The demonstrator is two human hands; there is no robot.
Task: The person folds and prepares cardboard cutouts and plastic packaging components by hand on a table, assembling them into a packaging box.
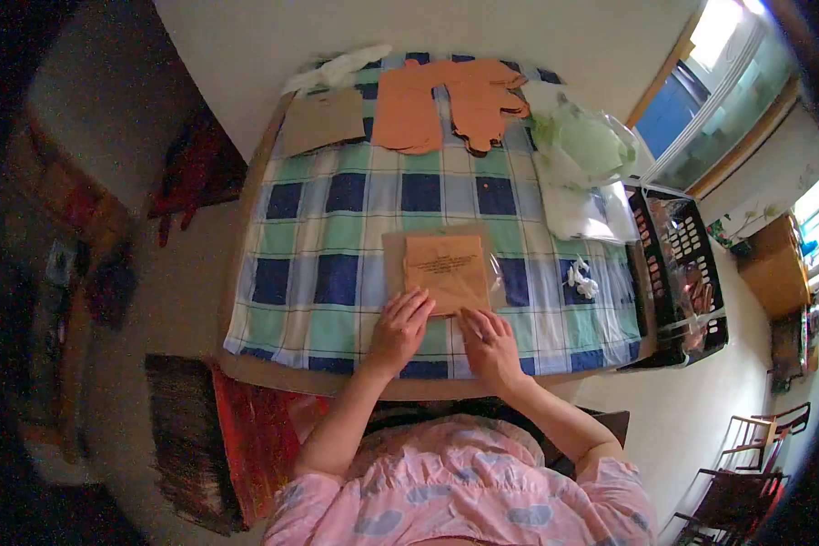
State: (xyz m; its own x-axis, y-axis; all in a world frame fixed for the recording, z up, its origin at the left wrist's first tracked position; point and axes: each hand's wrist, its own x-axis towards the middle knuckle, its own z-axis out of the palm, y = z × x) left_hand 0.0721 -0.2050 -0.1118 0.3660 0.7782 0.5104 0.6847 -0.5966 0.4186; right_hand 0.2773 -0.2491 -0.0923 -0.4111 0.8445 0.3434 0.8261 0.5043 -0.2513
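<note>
In front of me on the checked cloth lies a clear plastic bag with a flat orange-brown paper piece inside or on it. Dark lines of print cross its middle. My left hand has its fingers together over the lower left corner, thumb by the bottom edge. At the lower right corner, my right hand is closed with bent fingers on the bottom edge. The undersides of both hands are hidden.
Orange paper pieces lie at the far side, beside a brown flat stack. Clear and greenish plastic bags are heaped at right. A small white bundle lies near the black crate. The checked cloth covers the table.
</note>
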